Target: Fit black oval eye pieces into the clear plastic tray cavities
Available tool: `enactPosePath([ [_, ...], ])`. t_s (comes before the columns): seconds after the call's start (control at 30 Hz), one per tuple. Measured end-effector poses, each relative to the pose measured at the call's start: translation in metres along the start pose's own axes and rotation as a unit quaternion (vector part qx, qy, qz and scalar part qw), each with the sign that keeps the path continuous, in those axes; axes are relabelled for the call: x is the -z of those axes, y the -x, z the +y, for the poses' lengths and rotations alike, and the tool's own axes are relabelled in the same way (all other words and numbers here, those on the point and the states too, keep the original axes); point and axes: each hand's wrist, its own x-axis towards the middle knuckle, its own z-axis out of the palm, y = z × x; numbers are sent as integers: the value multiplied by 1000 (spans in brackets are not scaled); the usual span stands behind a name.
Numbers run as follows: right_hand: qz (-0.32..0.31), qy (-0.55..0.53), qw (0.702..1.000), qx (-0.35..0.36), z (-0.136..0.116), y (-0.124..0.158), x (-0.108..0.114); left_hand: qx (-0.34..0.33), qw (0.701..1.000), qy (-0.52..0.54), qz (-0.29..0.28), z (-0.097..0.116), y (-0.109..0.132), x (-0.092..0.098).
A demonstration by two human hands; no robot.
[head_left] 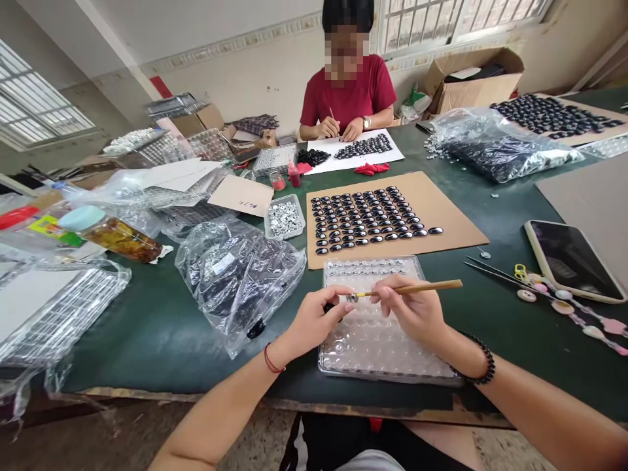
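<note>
My left hand [314,319] is closed in a pinch on a small black oval piece, held over a clear plastic blister tray [343,366] at the table's near edge. My right hand [412,307] grips a thin wooden brush [417,287] like a pen, its tip touching the piece between my left fingers. Just beyond the tray lies a brown cardboard sheet [456,226] covered with rows of several glossy black oval pieces [367,216].
A crumpled clear bag of dark pieces [235,268] lies left of the tray; a small tub of silver bits [284,218] sits behind it. Tweezers [490,269] and a phone [572,258] lie to the right. Across the green table a person in a red shirt [348,91] works over white paper.
</note>
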Motion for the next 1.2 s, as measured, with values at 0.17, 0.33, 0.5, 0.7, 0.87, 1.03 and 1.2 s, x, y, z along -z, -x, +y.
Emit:
enactPosePath([
  [0.17, 52, -30, 998, -33, 2, 1, 1, 75, 929, 356, 74, -6, -24, 33],
  [0.33, 18, -11, 1000, -15, 4, 4, -1, 107, 827, 543, 100, -17, -40, 48],
  [0.5, 29, 28, 999, 10, 4, 1, 0, 124, 929, 340, 74, -14, -26, 20],
  [0.7, 1, 84, 994, 64, -5, -4, 1, 51, 999, 4, 12, 0, -8, 3],
  [0.87, -68, 148, 978, 128, -8, -2, 0, 12, 994, -106, 2, -3, -6, -2],
  [1.03, -118, 192, 954, 197, -4, 1, -1, 5, 992, -123, -6, -3, -5, -1],
  [1.2, -117, 199, 953, 195, -2, 2, 0, -2, 991, -131, -13, -2, -4, -2],
])
